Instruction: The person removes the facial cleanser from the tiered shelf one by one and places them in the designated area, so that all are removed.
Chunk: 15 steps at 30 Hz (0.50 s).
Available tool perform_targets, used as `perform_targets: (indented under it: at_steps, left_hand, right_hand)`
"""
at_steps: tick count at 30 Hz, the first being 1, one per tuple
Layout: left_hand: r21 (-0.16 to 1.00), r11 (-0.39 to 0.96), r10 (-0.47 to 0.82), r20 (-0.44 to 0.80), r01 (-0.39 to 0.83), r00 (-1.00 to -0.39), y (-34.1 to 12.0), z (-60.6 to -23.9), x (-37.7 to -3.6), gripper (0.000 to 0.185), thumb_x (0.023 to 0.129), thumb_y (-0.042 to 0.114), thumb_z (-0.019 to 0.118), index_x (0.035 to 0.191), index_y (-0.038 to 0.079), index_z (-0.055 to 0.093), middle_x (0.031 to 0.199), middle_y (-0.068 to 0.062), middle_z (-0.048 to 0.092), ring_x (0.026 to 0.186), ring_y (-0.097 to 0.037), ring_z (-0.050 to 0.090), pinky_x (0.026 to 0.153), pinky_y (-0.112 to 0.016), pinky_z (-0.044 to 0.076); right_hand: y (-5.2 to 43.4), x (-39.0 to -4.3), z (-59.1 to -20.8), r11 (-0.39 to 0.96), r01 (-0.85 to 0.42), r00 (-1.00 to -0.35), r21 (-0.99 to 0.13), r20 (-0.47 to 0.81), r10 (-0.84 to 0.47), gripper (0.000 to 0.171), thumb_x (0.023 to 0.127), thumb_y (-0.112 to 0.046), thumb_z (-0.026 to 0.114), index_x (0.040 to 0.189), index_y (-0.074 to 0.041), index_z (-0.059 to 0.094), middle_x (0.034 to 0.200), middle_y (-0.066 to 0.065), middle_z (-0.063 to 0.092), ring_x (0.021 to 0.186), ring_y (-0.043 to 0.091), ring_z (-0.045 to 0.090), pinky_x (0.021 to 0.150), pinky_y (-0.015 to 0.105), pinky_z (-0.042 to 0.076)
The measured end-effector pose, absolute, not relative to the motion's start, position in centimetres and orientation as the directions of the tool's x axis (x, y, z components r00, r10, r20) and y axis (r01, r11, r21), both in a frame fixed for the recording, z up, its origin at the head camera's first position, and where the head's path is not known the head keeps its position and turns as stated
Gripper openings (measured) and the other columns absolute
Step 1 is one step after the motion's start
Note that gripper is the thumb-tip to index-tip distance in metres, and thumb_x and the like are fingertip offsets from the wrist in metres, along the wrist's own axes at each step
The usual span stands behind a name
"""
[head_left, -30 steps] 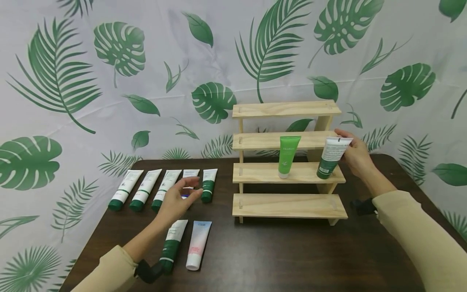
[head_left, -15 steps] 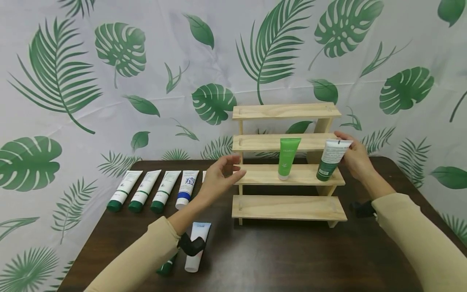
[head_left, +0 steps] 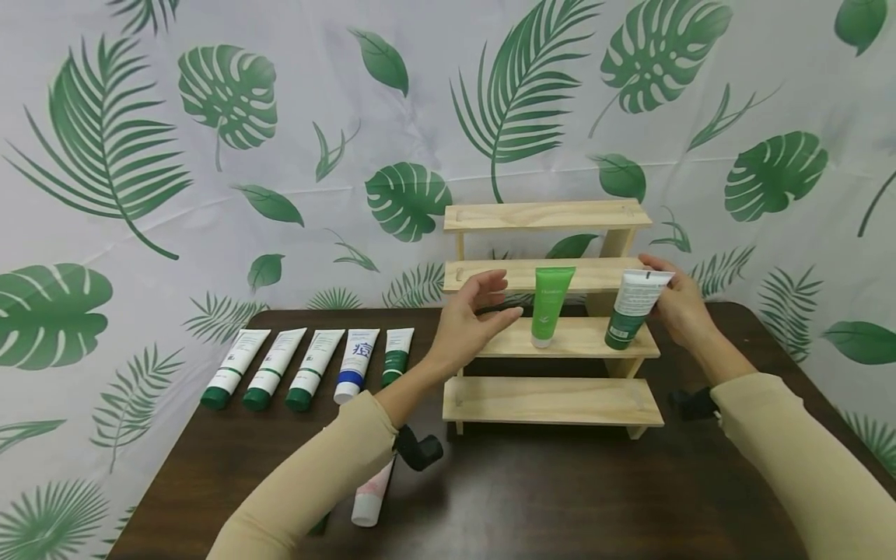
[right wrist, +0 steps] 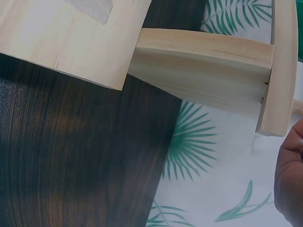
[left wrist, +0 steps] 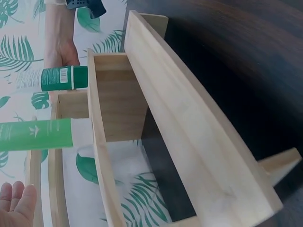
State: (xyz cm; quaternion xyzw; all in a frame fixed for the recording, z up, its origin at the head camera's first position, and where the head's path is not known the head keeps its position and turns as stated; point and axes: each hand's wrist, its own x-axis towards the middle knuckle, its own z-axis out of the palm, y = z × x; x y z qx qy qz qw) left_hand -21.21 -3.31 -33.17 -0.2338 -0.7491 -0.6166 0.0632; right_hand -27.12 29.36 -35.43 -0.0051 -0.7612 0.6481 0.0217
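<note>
Your left hand (head_left: 470,323) has swung from the row of tubes at 9 o'clock across to the rack (head_left: 553,400); it now hovers with fingers spread and relaxed, holding nothing, in front of the second and third shelves, just left of the green tube (head_left: 549,303). Your right hand (head_left: 677,305) has stayed where it was.

Nearest you, a pink tube (head_left: 369,498) lies on the table (head_left: 560,498), partly hidden under your left sleeve. Farther back at 9 o'clock, five tubes (head_left: 308,377) lie side by side, caps toward you.

At 12 o'clock stands the rack. Its bottom shelf holds nothing. On the second shelf the green tube stands cap down, leaning back against the shelf above. At 1 o'clock your right hand grips the top of the white tube (head_left: 631,307), which stands tilted on that same shelf's right end, its dark cap down.
</note>
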Motion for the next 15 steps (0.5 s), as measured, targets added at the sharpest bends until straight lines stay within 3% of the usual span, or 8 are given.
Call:
perform_targets:
  at_steps: [9,15]
  left_hand:
    - [0.895,0.116,0.294,0.383,0.43,-0.876,-1.2,-32.7,-21.8,0.056,0.09,0.008,0.07,0.14,0.004,0.046,0.141,-0.015,0.053,0.128,-0.029,0.056,0.105,-0.038,0.049]
    - [0.899,0.096,0.303,0.383,0.428,-0.873,-0.1,-32.7,-22.3,0.056,0.089,0.006,0.07,0.14,0.003,0.047,0.14,-0.017,0.054,0.127,-0.031,0.056,0.105,-0.045,0.048]
  right_hand:
    - [29.4,-27.2,-35.5,0.158,-0.023,-0.999,-0.987,0.029,0.037,0.06,0.102,-0.02,0.05,0.155,-0.01,0.024,0.095,-0.028,0.058,0.076,-0.006,0.058,0.06,0.019,0.049]
    - [29.5,-27.3,-35.7,0.185,-0.023,-0.999,-0.982,0.03,0.035,0.059,0.103,-0.022,0.048,0.155,-0.009,0.023,0.095,-0.028,0.058,0.076,-0.006,0.058,0.061,0.02,0.049]
